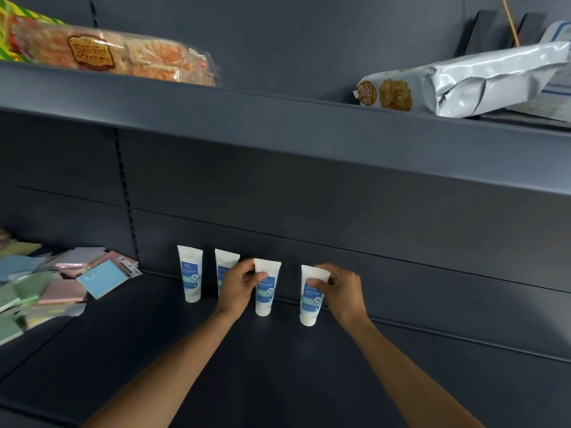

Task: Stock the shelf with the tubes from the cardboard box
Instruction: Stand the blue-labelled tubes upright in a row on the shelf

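dark shelf (185,350), four upright tubes (190,274), hands (239,284) pinching two

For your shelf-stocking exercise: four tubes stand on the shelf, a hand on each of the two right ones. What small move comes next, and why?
Probably let go: the left hand and right hand each pinch the top of a tube already standing cap-down on the shelf in row.

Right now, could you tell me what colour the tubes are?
White with blue labels, clearest in the head view on the leftmost tube.
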